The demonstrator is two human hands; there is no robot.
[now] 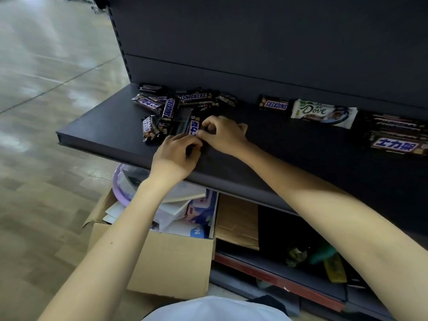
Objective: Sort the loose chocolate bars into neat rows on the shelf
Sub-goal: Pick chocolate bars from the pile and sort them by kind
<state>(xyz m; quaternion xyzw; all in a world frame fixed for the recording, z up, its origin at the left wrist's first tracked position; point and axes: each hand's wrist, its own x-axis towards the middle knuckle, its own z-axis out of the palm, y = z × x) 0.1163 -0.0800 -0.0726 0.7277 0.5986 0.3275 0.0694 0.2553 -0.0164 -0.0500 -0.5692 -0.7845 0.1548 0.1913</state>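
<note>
On shelf (104,137), bar (193,127) in right hand (225,135)

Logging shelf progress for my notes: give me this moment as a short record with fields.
shelf: dark metal
loose pile: Snickers bars jumbled at the shelf's left end
hands: left hand and right hand both pinch one bar at the pile's near edge
already placed: single Snickers, Dove bar, stacked bars at far right
below: open cardboard box

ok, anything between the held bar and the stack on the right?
Nothing visible squarely in the way. From the bar to the stack the shelf front is bare. A lone Snickers and a Dove lie between them, but back by the wall; the Dove's near corner comes closest to the path.
</note>
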